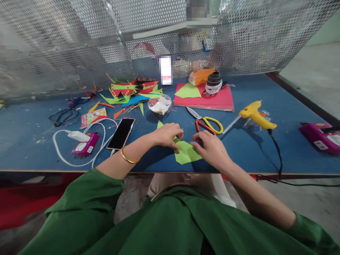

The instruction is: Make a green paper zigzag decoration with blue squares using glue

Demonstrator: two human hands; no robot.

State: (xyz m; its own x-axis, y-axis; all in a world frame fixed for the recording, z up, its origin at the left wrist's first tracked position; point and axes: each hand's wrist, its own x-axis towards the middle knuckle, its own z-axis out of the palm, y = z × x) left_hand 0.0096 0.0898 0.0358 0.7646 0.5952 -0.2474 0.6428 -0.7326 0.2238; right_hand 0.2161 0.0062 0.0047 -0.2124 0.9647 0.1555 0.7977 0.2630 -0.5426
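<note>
A folded light green paper (186,153) lies near the front edge of the blue table, in front of my body. My left hand (168,136), with a gold bangle at its wrist, has its curled fingers and thumb at the paper's left side. From the right, my right hand (209,146) reaches in with thumb and fingers apart, the thumb at the paper's right edge. A green paper tip (160,124) shows behind my left hand. Scissors (205,122) with red and yellow handles lie just beyond my right hand.
Beyond are a clear bowl of scraps (160,105), red sheets (217,101), cut-paper pieces (123,91) and a string spool (213,83). Left lie a phone (121,134) and purple power strip (85,144); right, a yellow glue gun (257,115) and purple socket block (322,137). Perforated mesh stands behind.
</note>
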